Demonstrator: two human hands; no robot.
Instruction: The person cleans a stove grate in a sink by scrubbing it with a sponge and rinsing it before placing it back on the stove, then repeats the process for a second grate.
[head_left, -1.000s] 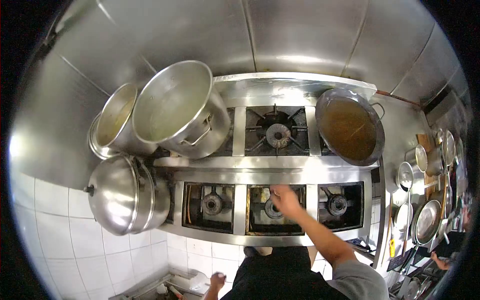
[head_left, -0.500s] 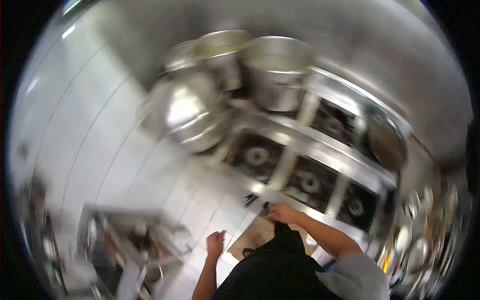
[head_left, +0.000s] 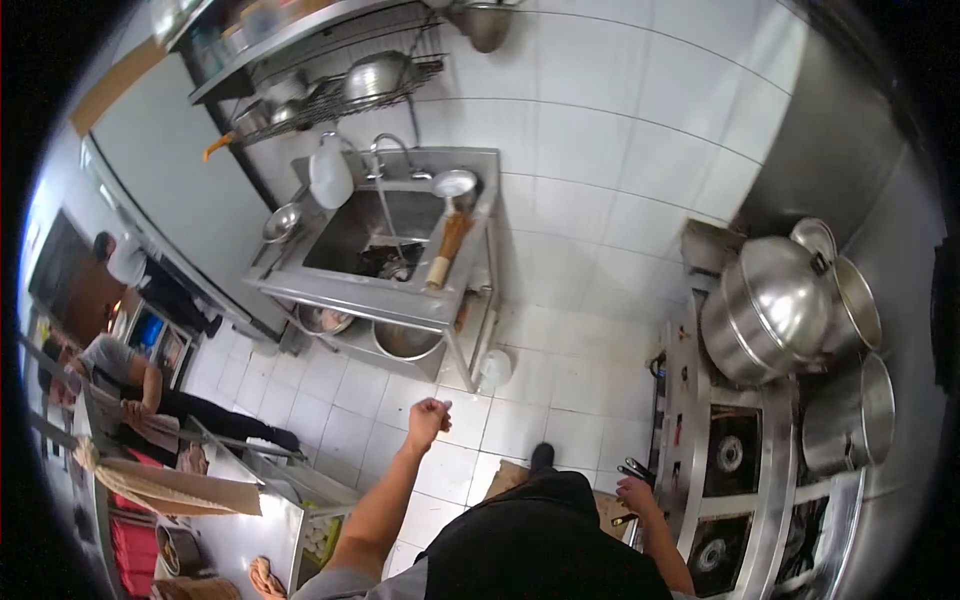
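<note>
My left hand (head_left: 428, 422) is raised over the white tile floor, its fingers curled into a loose fist with nothing showing in it. At the front of the stove, my right hand (head_left: 632, 494) is low with bent fingers, right by black lever handles (head_left: 634, 468); what it grips, if anything, I cannot tell. The stove (head_left: 688, 425) has black burners (head_left: 729, 453) along its top. A large domed steel steamer pot (head_left: 765, 310) stands at its far end, beside an open tall pot (head_left: 848, 425).
Ahead is a steel sink (head_left: 345, 283) with water running from the tap (head_left: 390, 145); a bamboo brush (head_left: 450, 250) lies on its rim. Two people (head_left: 115, 370) (head_left: 150, 280) are at the left. A steel counter (head_left: 225, 545) is at lower left, cardboard (head_left: 508, 478) underfoot.
My view has swung left from the stove to the sink and the people. My right hand stays near the stove's front; my left hand is still raised with curled fingers.
</note>
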